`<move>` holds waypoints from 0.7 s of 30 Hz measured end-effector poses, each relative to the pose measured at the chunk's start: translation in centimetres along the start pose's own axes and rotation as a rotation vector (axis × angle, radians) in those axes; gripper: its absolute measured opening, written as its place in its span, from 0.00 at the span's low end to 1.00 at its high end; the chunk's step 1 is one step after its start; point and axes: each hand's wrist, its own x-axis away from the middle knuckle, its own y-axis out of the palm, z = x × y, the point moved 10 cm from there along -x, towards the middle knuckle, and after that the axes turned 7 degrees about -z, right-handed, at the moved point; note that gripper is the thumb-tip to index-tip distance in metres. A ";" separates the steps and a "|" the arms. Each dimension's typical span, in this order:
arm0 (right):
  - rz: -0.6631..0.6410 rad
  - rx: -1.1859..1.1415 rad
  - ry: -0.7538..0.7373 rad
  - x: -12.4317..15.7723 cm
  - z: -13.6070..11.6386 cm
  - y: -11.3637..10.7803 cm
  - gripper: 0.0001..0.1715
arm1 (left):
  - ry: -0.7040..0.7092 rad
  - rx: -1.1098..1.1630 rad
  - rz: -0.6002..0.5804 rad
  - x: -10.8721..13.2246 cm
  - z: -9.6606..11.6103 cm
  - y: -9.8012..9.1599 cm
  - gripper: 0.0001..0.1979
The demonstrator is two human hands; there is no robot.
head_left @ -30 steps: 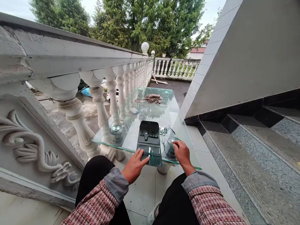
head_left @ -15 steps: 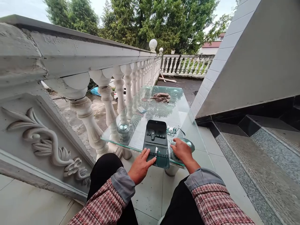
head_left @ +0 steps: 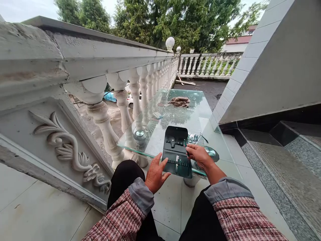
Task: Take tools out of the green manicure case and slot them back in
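An unfolded black tool case (head_left: 177,152) with rows of elastic loops lies at the near edge of the glass table. A silver slim tool (head_left: 177,163) sits in its lower row, and a dark piece (head_left: 172,142) in its upper part. My left hand (head_left: 155,173) is at the case's left edge, fingers spread, holding nothing. In a pinch, my right hand (head_left: 199,156) has a small slim dark tool (head_left: 186,147) over the case's right side; its exact kind is unclear. Several small metal tools (head_left: 193,137), apparently nail clippers and scissors, lie just right of the case.
The glass table (head_left: 152,134) stretches away from me. A crumpled brown cloth (head_left: 180,101) and a small flat packet (head_left: 157,115) lie farther back. A white balustrade (head_left: 135,97) runs along the left; stone steps (head_left: 283,147) rise on the right.
My right hand has moved up and now has the slim tool over the case. My left hand's fingers have spread and shifted toward the case's left edge. The view has turned slightly left.
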 end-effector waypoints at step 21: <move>0.003 0.232 -0.122 -2.4 -1.1 8.3 0.19 | 0.010 0.089 -0.023 -0.5 -2.2 0.7 0.45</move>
